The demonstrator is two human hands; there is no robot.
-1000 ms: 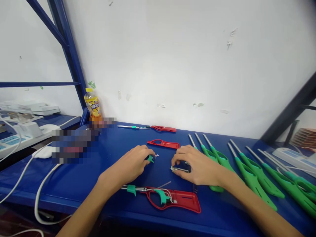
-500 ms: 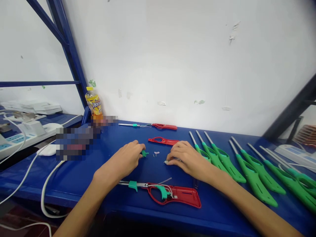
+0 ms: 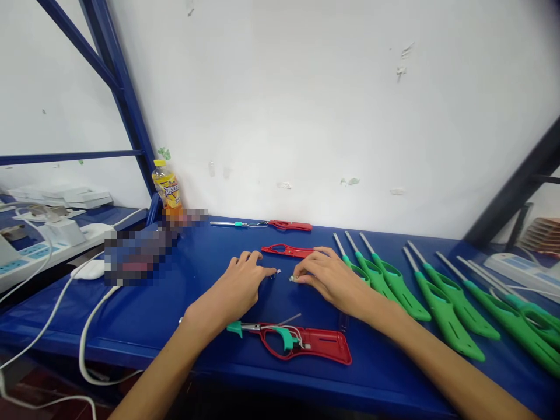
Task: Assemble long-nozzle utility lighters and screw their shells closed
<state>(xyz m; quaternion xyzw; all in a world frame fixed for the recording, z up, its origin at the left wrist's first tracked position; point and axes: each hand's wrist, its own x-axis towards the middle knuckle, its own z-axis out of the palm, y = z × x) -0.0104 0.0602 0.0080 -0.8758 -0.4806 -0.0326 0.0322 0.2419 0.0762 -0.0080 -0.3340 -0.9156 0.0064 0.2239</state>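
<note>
My left hand (image 3: pixel 245 276) is over the table, fingers spread, its index fingertip at the small white parts (image 3: pixel 278 271) and tiny pins lying there. My right hand (image 3: pixel 330 274) pinches a small pale piece (image 3: pixel 293 279), mostly hidden by the fingers. Just beyond the hands lies an empty red lighter handle half (image 3: pixel 286 251). Closer to me, an opened red lighter (image 3: pixel 321 344) shows its green trigger (image 3: pixel 286 338), white wires and metal tube. Farther back is another red lighter (image 3: pixel 293 225) with its tube apart from the handle.
Several green long-neck lighters (image 3: pixel 405 291) lie on the right of the blue table (image 3: pixel 192 262). At back left stands a yellow-capped drink bottle (image 3: pixel 168 188). White cables (image 3: pixel 83 332) and a power strip (image 3: pixel 30 256) are at the left. A wall rises behind.
My left hand has moved right and opened from a pinch on a small green part, which is now out of sight. My right hand stays nearly in place, still pinching.
</note>
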